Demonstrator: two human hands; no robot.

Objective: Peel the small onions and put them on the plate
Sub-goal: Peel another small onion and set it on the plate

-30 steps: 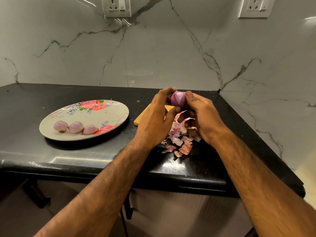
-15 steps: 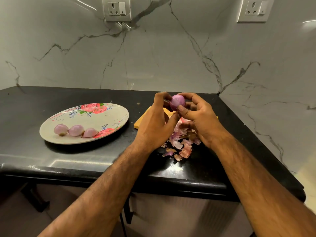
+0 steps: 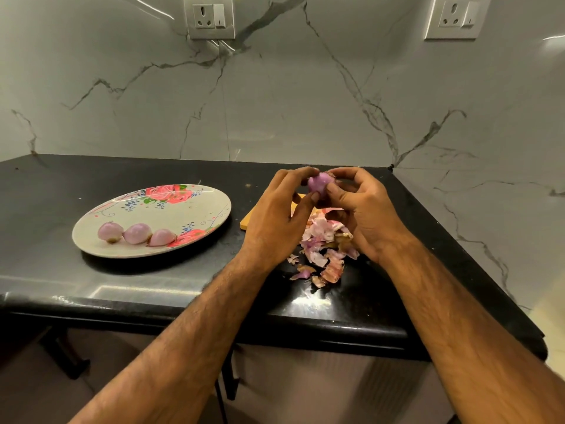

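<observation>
A black tabletop (image 3: 183,286) is seen below a marble wall. At its left a flowered plate (image 3: 195,209) is placed, and three peeled onions (image 3: 132,233) lie in a row near its front rim. To the right of the plate a heap of peels (image 3: 321,249) is spread, and a corner of an orange board (image 3: 248,223) is visible behind the hands.

One onion (image 3: 318,184) is held above the peels, between both hands. It is pinched from the left by the curled fingers (image 3: 293,175) of the left hand (image 3: 275,215), and from the right by the thumb and fingertips of the right hand (image 3: 363,215), where a scrap of dry skin seems to be caught.

The onion is judged to be light and firm and, where it is bared, smooth and rather slippery. The skin is thin and brittle and will probably tear in small pieces. The onion is best taken by its sides, so that the ends are left free. Both forearms are stretched forward, with the palms turned toward each other.
</observation>
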